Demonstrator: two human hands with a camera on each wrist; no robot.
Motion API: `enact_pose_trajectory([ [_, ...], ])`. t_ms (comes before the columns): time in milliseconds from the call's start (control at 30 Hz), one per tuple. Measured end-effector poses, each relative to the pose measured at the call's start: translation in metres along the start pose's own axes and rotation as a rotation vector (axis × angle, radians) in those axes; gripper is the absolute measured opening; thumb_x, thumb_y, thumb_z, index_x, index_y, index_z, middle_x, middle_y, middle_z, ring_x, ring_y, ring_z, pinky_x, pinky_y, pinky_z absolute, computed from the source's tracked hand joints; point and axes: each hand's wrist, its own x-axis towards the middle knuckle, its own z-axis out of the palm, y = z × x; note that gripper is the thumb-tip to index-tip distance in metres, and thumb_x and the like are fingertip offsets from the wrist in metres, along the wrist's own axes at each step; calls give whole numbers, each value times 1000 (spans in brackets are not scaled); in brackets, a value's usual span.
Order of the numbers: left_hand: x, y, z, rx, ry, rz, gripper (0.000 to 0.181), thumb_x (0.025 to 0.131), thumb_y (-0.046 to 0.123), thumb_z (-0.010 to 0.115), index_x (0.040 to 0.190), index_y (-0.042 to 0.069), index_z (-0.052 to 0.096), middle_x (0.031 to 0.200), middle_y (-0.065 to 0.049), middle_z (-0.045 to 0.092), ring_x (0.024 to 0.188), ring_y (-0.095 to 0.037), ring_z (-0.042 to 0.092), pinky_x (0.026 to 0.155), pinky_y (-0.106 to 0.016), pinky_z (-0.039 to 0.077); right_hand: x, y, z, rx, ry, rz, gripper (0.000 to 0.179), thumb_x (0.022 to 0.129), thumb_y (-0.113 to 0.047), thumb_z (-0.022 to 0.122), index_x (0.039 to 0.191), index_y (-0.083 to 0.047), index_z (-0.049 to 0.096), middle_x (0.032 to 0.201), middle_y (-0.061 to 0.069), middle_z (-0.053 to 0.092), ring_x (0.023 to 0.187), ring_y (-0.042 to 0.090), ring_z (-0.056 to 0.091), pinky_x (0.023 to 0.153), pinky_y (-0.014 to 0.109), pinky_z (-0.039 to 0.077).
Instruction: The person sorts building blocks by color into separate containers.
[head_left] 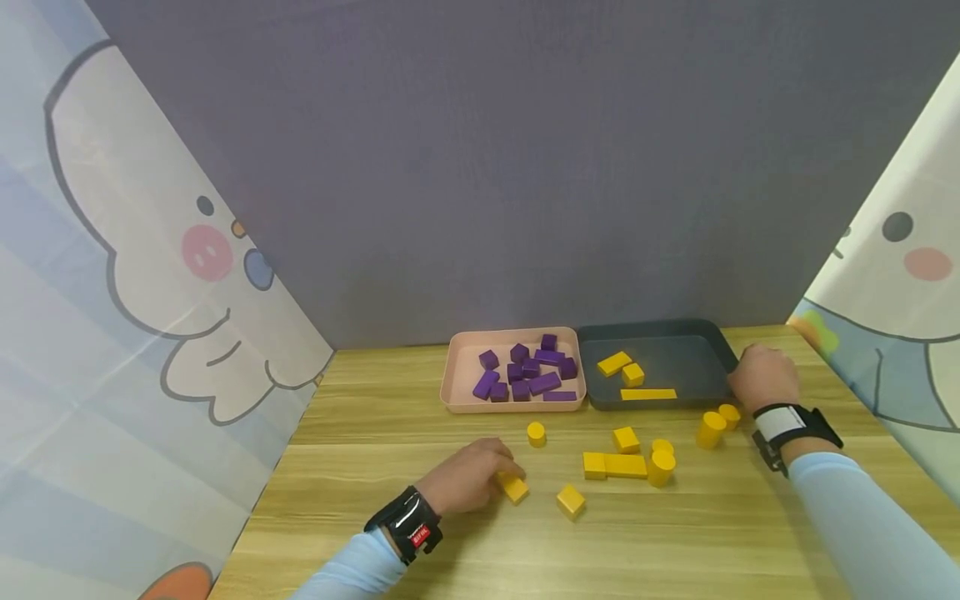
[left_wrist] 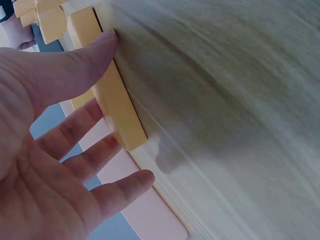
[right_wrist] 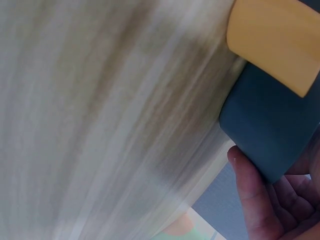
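You face a grey backdrop (head_left: 525, 167) across the far side, with a printed cloth (head_left: 150, 233) on your left and a patterned cloth (head_left: 896, 367) on your right. Before you spreads a wooden table (head_left: 360, 408). Toward its far edge sit the dark tray (head_left: 690, 358) on the right and, just beside it on the left, the pink tray (head_left: 458, 377).

Your right hand (head_left: 765, 377) is at the dark tray's right wall, fingers bent, gripping its edge. Your left hand (head_left: 467, 477), half closed on the near side of the pink tray, pinches a yellow block (head_left: 514, 488) between thumb and fingers; whether the block is lifted is unclear.

A thin yellow strip (head_left: 648, 394) runs along the dark tray's near wall, with a yellow bar (head_left: 614, 363) and a small cube (head_left: 633, 374) to the left. On the table, a yellow brick (head_left: 627, 466) touches an end cube (head_left: 594, 466) on its left; paired cylinders (head_left: 661, 470) stand just right of it. Two more cylinders (head_left: 711, 430) stand near your right hand. Purple blocks (head_left: 545, 382) lie scattered in the pink tray. A loose cube (head_left: 571, 502) lies right of your pinched block, and a short cylinder (head_left: 536, 434) stands near the pink tray.
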Motion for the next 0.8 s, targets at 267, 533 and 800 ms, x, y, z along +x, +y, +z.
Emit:
enact_pose_trajectory([
  [267,0,-3,1,-16,5,-36,52,75,-8,79,115,25,78,115,7,73,109,-10,64,102,-28,53,1,2,2,0,-3,1,19,79,-4,61,66,11,60,60,21,56,57,42,56,49,52,45],
  [533,0,-6,4,4,40,-33,43,77,-4,81,109,24,81,104,9,74,96,-5,63,94,-23,54,-1,0,0,3,-7,4,20,79,-4,61,65,10,60,60,22,56,57,43,56,49,53,46],
  [800,-4,-7,0,-13,60,-48,36,82,3,80,112,22,78,109,6,73,99,-5,65,94,-23,55,0,2,2,6,3,1,20,79,-4,61,65,11,61,59,21,56,56,43,56,48,52,45],
])
